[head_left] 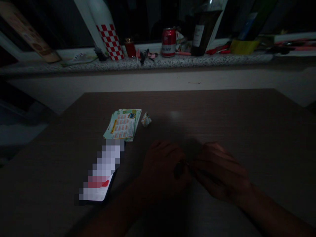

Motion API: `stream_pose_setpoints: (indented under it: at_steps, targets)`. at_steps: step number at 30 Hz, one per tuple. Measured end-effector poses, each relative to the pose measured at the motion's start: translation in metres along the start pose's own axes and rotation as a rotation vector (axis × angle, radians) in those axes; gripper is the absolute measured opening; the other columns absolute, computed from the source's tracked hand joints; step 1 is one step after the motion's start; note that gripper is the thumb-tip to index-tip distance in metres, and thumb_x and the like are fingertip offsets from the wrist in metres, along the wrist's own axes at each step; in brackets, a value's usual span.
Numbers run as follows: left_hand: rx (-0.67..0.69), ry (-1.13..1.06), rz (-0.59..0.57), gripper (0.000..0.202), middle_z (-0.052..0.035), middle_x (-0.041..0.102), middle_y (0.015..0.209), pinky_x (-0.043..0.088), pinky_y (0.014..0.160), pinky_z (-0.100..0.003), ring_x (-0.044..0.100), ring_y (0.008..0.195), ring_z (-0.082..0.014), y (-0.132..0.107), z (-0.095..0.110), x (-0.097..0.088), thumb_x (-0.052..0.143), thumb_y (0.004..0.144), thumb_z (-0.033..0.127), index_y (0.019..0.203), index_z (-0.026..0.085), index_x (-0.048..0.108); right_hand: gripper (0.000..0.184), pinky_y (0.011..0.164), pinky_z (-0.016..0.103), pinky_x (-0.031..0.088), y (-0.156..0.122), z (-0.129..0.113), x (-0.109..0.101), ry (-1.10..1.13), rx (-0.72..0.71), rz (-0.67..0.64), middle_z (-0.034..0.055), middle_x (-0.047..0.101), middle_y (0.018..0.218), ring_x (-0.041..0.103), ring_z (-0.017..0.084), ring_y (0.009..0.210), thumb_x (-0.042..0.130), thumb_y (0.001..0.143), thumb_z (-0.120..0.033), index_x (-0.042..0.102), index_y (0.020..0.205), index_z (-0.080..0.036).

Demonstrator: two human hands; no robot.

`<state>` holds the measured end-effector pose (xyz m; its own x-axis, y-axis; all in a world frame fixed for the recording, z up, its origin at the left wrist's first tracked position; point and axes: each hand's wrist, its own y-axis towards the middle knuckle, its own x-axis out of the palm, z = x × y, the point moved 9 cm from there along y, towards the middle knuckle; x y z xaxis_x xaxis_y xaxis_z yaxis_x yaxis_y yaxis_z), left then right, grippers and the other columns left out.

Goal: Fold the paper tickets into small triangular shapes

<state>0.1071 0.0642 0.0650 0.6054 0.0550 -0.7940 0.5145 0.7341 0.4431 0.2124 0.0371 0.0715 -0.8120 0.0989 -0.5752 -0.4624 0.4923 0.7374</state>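
In dim light, my left hand (165,164) and my right hand (219,171) come together low over the table. The left fingers are curled in, and the right fingers are pinched close against them. Whatever lies between them is too dark and small to make out. Beyond the left hand stands a small folded paper piece (146,119) with pointed corners. Beside it is a stack of printed cards or paper slips (122,125), green and white. A lit phone (101,174), its screen blurred out, lies left of my left hand.
The brown wooden table (222,112) meets a wall under a granite windowsill (148,65). On the sill stand a red can (169,42), a red-and-white checkered bottle (110,41), a dark labelled bottle (198,34), a yellow container (244,46) and small clutter.
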Motion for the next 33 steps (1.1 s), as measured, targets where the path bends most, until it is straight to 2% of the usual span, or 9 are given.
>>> stream_pose_setpoints:
  at_steps: [9,14,17,19,21,23,27,30,33]
  targets:
    - [-0.071,0.090,-0.065,0.003,-0.0035,0.064,0.078,0.040,0.076,-0.036,0.056,0.078,-0.0202,0.000,-0.028,0.000,0.057,0.073,0.017,0.076,0.017,0.058,0.023,0.065,0.038,0.051,0.007,-0.006,-0.016,-0.031,0.026,0.054,0.0054,0.067,0.072,0.062,0.018,0.065,0.066,0.071,0.001,0.065,0.089,-0.013]
    - [-0.108,0.126,-0.049,0.001,-0.0032,0.061,0.076,0.041,0.074,-0.036,0.056,0.077,-0.0200,-0.002,-0.038,-0.006,0.055,0.075,0.016,0.075,0.017,0.056,0.027,0.071,0.038,0.051,-0.001,0.007,-0.029,-0.069,0.129,0.124,0.0033,0.067,0.076,0.064,0.019,0.071,0.066,0.073,-0.001,0.064,0.094,-0.017]
    - [-0.097,0.106,-0.012,0.002,-0.0033,0.062,0.077,0.041,0.072,-0.035,0.056,0.077,-0.0198,-0.002,-0.035,-0.009,0.054,0.075,0.016,0.076,0.017,0.055,0.019,0.067,0.033,0.051,-0.007,0.027,-0.025,-0.043,0.282,0.126,0.0021,0.069,0.076,0.065,0.017,0.069,0.065,0.078,-0.005,0.065,0.089,-0.020]
    - [-0.068,0.090,-0.004,0.002,-0.0036,0.062,0.079,0.042,0.074,-0.035,0.056,0.078,-0.0199,-0.002,-0.030,-0.007,0.054,0.077,0.016,0.078,0.018,0.056,0.008,0.061,0.029,0.051,-0.014,0.047,-0.016,0.015,0.448,0.106,0.0016,0.069,0.074,0.066,0.016,0.067,0.064,0.082,-0.013,0.067,0.083,-0.021]
    - [-0.049,0.070,-0.024,0.003,-0.0043,0.062,0.082,0.043,0.077,-0.036,0.056,0.081,-0.0200,-0.003,-0.026,-0.003,0.054,0.080,0.017,0.080,0.017,0.056,0.005,0.057,0.027,0.051,-0.025,0.066,0.000,0.071,0.619,0.039,0.0014,0.069,0.072,0.064,0.016,0.064,0.064,0.084,-0.021,0.068,0.082,-0.021]
    - [-0.037,0.038,-0.077,0.005,-0.0056,0.062,0.088,0.043,0.080,-0.036,0.056,0.086,-0.0203,-0.003,-0.023,0.003,0.054,0.083,0.018,0.086,0.016,0.058,0.008,0.057,0.027,0.051,-0.034,0.080,0.015,0.118,0.725,-0.021,0.0022,0.068,0.073,0.063,0.016,0.063,0.065,0.084,-0.026,0.069,0.087,-0.019]
    - [0.031,-0.025,-0.222,0.019,-0.0075,0.061,0.104,0.042,0.091,-0.036,0.053,0.100,-0.0211,-0.006,-0.015,0.018,0.057,0.082,0.018,0.101,0.015,0.059,0.011,0.067,0.032,0.051,-0.032,0.085,0.034,0.134,0.665,-0.158,0.0044,0.068,0.078,0.063,0.018,0.073,0.061,0.087,-0.025,0.069,0.090,-0.019]
    - [0.081,-0.047,-0.323,0.031,-0.0072,0.060,0.113,0.039,0.098,-0.036,0.051,0.109,-0.0214,-0.010,-0.010,0.028,0.062,0.080,0.019,0.110,0.016,0.057,0.011,0.076,0.037,0.050,-0.024,0.081,0.035,0.049,0.544,-0.209,0.0063,0.070,0.088,0.063,0.021,0.083,0.062,0.086,-0.021,0.069,0.095,-0.019]
    - [0.070,-0.034,-0.399,0.038,-0.0075,0.058,0.119,0.037,0.100,-0.038,0.049,0.113,-0.0229,-0.014,-0.013,0.037,0.066,0.079,0.022,0.115,0.017,0.056,0.017,0.084,0.040,0.049,-0.021,0.074,0.030,-0.011,0.456,-0.217,0.0082,0.070,0.100,0.063,0.023,0.096,0.063,0.085,-0.018,0.067,0.102,-0.020]
